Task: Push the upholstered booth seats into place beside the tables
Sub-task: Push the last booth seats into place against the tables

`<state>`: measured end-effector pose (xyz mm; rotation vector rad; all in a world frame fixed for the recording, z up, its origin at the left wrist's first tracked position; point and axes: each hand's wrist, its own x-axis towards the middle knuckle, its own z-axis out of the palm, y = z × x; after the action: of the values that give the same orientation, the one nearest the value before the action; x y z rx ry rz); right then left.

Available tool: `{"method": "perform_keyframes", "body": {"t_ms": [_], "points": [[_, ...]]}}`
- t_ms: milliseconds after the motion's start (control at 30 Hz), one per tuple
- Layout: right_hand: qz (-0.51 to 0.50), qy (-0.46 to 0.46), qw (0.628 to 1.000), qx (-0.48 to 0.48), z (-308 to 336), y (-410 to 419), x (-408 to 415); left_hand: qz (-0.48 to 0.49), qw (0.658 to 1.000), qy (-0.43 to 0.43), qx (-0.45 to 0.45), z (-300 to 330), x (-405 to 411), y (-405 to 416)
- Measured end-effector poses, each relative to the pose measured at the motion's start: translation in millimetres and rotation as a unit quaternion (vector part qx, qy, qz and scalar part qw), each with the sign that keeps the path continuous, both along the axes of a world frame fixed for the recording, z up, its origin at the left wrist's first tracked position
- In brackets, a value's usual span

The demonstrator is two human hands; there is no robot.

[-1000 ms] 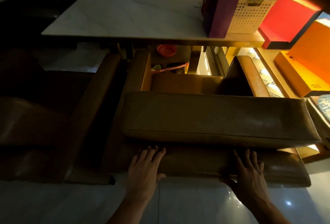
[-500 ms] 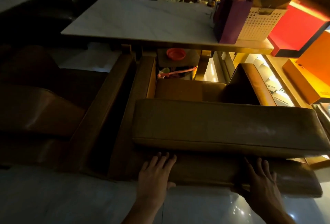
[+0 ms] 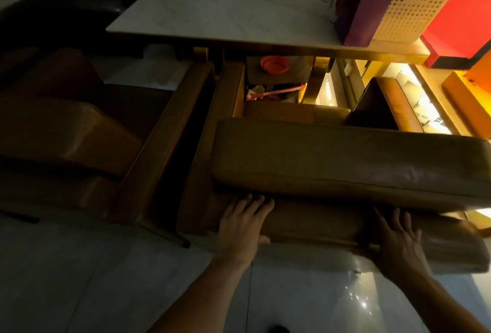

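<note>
Tan booth seat (image 3: 345,162), worn leather, fills center-right of frame, just below marble table (image 3: 225,11). Left hand (image 3: 243,229) & right hand (image 3: 398,239) flat on its back, fingers spread. White perforated basket (image 3: 409,14) upper right; contents unclear.

We are finding no text, label, brand, number or sign that we can read; the dim lighting is leaving every surface bare of legible marks; small dark marks on the pale lit panel (image 3: 422,117) at the right are showing too blurred to tell.
</note>
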<state>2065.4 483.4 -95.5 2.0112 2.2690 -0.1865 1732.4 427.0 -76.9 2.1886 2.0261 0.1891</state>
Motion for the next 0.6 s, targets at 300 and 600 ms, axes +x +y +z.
{"method": "perform_keyframes", "body": {"t_ms": [300,600], "points": [[0.025,0.008,1.000,0.004,9.5,-7.9,-17.0,-0.006,1.000,-0.016,-0.016,10.2,-1.5,-0.4],[-0.003,0.018,1.000,-0.003,4.9,-9.3,-26.9,-0.011,0.999,-0.026,-0.024,7.7,-2.6,8.2]]}}
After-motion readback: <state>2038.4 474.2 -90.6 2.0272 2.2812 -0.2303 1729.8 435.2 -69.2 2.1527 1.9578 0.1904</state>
